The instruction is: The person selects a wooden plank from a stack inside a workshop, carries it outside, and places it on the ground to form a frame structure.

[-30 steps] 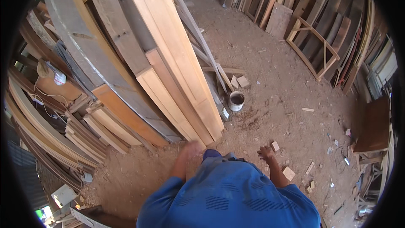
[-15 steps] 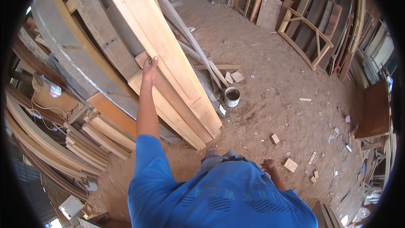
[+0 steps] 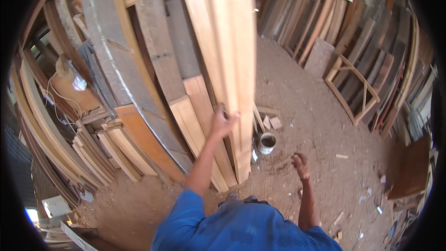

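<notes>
Floor first: we've got a round bucket (image 3: pixel 267 149) standing near the foot of the long pale board (image 3: pixel 244 65), on its right, with two wood blocks (image 3: pixel 275 122) just beyond it. Left side is crowded: a short pale board (image 3: pixel 192 128) and a reddish-brown board (image 3: pixel 199 95) lean beside ours, then an orange board (image 3: pixel 151 142) and a wide grey panel (image 3: pixel 102 18). Across the dirt floor (image 3: pixel 309 107), a light wooden frame (image 3: pixel 341 102) leans by a row of darker boards (image 3: pixel 385 51). Long pale board: right end of the stack on our left, near upright, light wood, lengthwise lines on its face, upper part blurred. Our left hand (image 3: pixel 223 123) grasps its left edge, thumb across the face; can't tell how firmly. Our right hand (image 3: pixel 301 165) is out over the floor, holding nothing, fingers loosely bent.
</notes>
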`<move>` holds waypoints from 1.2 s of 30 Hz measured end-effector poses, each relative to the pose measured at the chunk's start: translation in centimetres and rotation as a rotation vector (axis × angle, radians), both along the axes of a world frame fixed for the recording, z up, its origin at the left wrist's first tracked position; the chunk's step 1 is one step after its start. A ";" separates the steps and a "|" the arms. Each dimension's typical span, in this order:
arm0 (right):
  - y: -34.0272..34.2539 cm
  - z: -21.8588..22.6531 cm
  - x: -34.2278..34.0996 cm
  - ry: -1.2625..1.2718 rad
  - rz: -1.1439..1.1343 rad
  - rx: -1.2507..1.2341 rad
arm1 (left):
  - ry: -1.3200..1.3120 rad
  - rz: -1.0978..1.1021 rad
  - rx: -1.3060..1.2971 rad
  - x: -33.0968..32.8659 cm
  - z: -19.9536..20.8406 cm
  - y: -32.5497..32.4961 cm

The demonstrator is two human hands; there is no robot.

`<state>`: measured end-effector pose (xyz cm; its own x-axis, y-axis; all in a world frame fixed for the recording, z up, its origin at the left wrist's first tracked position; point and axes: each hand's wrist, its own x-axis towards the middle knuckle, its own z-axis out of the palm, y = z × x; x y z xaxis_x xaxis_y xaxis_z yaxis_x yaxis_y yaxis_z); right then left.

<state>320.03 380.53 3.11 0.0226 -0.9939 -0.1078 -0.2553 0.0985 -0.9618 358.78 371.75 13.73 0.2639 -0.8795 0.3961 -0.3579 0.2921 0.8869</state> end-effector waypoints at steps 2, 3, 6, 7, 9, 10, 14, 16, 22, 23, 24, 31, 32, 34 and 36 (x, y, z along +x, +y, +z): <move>-3.3 7.2 3.4 -0.012 0.015 -0.181 | -0.251 -0.008 0.090 -2.7 3.8 3.7; -4.1 11.7 5.6 -0.059 0.041 -0.255 | -0.284 -0.044 0.084 -3.3 5.0 5.2; -6.5 18.4 9.7 -0.230 0.172 -0.515 | -0.353 -0.085 0.060 -4.7 5.0 7.0; -7.4 19.5 10.7 -0.278 0.207 -0.575 | -0.364 -0.107 -0.001 -5.2 4.4 7.1; -7.7 20.9 12.0 -0.382 0.286 -0.684 | -0.404 -0.132 -0.089 -5.6 4.4 7.5; -7.9 20.1 12.3 -0.472 0.331 -0.608 | -0.419 -0.144 -0.093 -5.8 3.8 7.9; -8.1 16.9 13.4 -0.663 0.378 -0.427 | -0.403 -0.248 -0.124 -5.2 2.6 8.0; -8.4 15.6 13.0 -0.624 0.429 -0.397 | -0.414 -0.293 -0.112 -4.7 1.7 8.1; -7.1 15.1 13.8 -0.675 0.226 -0.469 | -0.376 -0.517 0.122 -2.9 -2.3 8.9; -6.9 15.1 13.6 -0.692 0.205 -0.455 | -0.316 -0.577 0.181 -2.4 -3.2 8.9; -6.7 15.0 13.5 -0.708 0.184 -0.440 | -0.254 -0.635 0.240 -1.9 -4.3 8.8; -5.3 16.8 14.0 -0.733 0.128 -0.522 | 0.127 -0.597 0.334 1.5 -10.6 5.5; -5.0 17.5 14.2 -0.716 0.206 -0.537 | 0.129 -0.533 0.294 2.1 -10.6 4.4; -4.7 17.5 14.5 -0.683 0.153 -0.549 | 0.165 -0.401 0.206 3.6 -10.1 2.0; -4.0 17.9 14.3 -0.624 0.124 -0.566 | 0.145 -0.292 0.144 5.4 -8.2 -0.9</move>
